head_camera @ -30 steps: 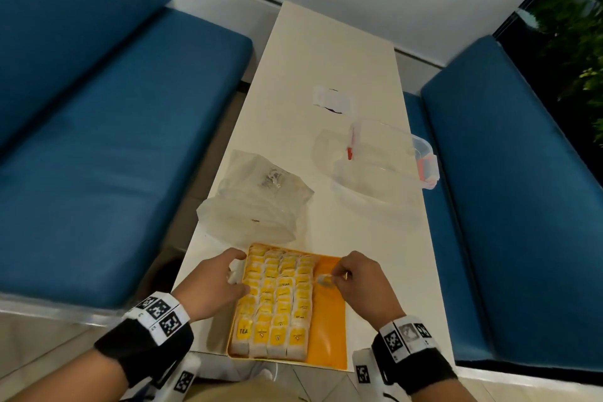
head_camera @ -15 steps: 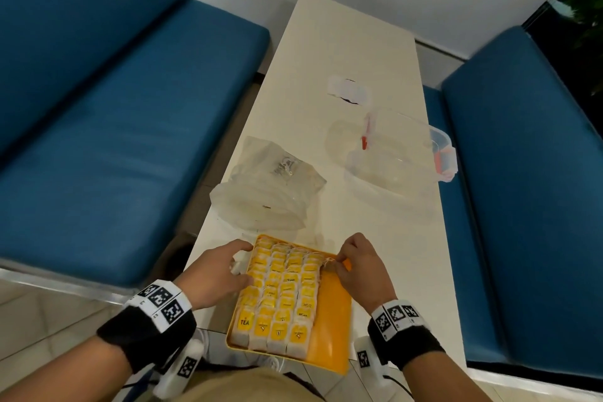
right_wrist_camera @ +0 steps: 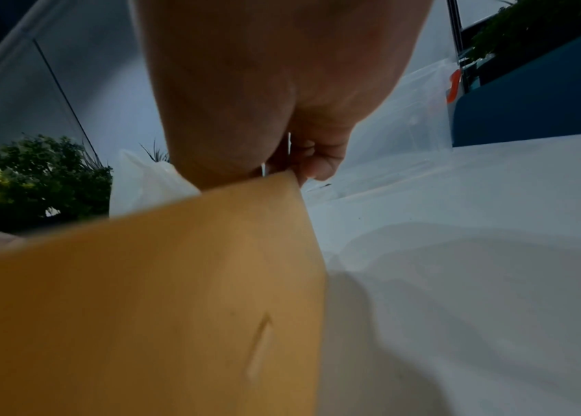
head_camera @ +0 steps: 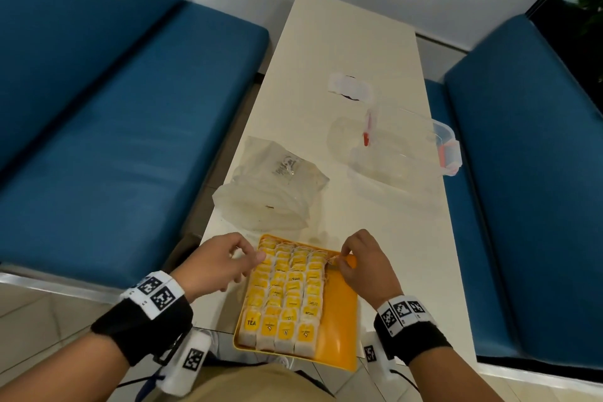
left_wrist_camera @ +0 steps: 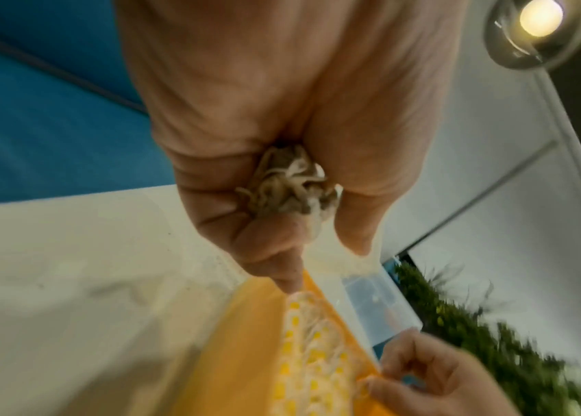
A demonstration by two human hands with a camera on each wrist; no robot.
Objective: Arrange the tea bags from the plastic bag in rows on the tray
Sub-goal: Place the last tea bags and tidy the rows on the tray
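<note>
An orange tray [head_camera: 339, 330] lies at the near end of the white table, and several rows of tea bags [head_camera: 287, 290] with yellow tags fill its left part. My left hand [head_camera: 249, 250] rests at the tray's far left corner. In the left wrist view its curled fingers grip a bunch of tea bags [left_wrist_camera: 289, 185]. My right hand [head_camera: 342, 258] pinches one tea bag [head_camera: 333, 260] at the far right end of the rows. The crumpled clear plastic bag [head_camera: 270, 192] lies just beyond the tray.
A clear plastic box [head_camera: 401, 153] with red clips stands at the table's right edge, with a white slip of paper [head_camera: 350, 90] beyond it. Blue benches [head_camera: 130, 140] flank the table on both sides. The tray's right strip is bare orange.
My right hand has carried its tea bag a little toward the tray's far edge, up against the rows. The left hand stays at the far left corner. The head view has shifted.
</note>
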